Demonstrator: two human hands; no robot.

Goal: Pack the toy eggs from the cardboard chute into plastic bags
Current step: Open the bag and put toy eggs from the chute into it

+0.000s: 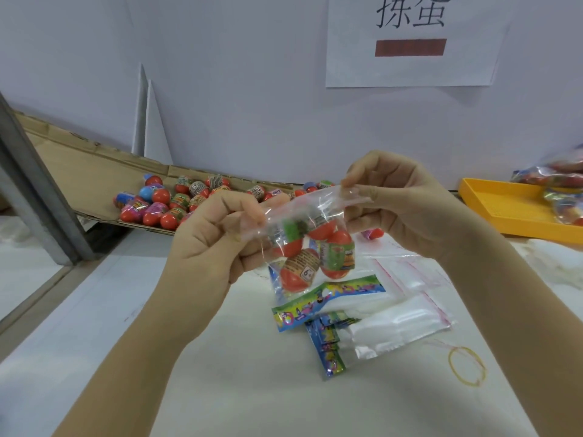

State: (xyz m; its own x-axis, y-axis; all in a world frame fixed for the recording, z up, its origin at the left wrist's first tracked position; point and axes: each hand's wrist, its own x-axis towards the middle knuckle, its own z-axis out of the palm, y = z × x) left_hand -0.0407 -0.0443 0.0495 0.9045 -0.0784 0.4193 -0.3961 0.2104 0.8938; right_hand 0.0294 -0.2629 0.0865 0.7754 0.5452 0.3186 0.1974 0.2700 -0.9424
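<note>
Two raised grips, left hand (217, 238), right hand (407, 203), pinching plastic bag (312, 212)

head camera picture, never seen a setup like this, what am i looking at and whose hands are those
No machine here: a person wears a camera on the head, so you look down at their own two hands. The left hand and right hand each pinch the top edge of a clear plastic bag with several toy eggs inside. Behind lies a cardboard chute holding loose toy eggs. On the white table are empty bags, printed paper strips and a rubber band. A yellow tray at right holds filled bags.
</note>
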